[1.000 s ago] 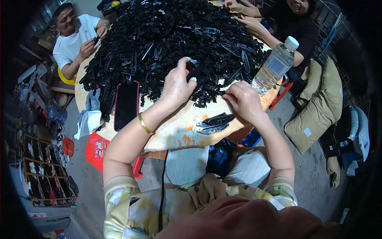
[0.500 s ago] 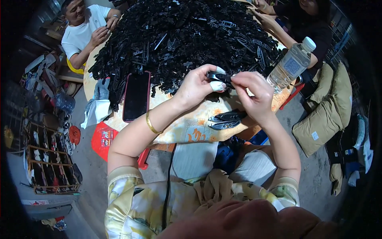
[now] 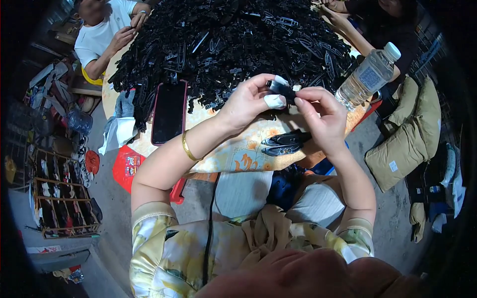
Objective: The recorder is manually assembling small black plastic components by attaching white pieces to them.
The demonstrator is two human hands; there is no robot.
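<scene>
Over the near part of the table point(image 3: 223, 149), my left hand point(image 3: 246, 105) is closed on a small black plastic part point(image 3: 282, 90), gripping it between thumb and finger, both wrapped in white tape. My right hand point(image 3: 326, 115) pinches the part's right end between thumb and forefinger. Its exact kind cannot be made out. Just beyond both hands lies a big heap of black plastic parts point(image 3: 223, 44). Below my right hand, a few longer black parts point(image 3: 283, 144) lie together near the table's edge.
A phone point(image 3: 169, 111) lies left of my left forearm, with a grey glove point(image 3: 125, 105) and white paper point(image 3: 118, 134) beside it. A clear water bottle point(image 3: 366, 77) stands right of my right hand. Two people point(image 3: 97, 42) sit across the table, left and right. Tan sacks point(image 3: 397, 149) lie on the floor.
The black part has turned in my fingers, showing a flatter side. My right hand has shifted slightly right, its fingers more outstretched. The view has tilted a little.
</scene>
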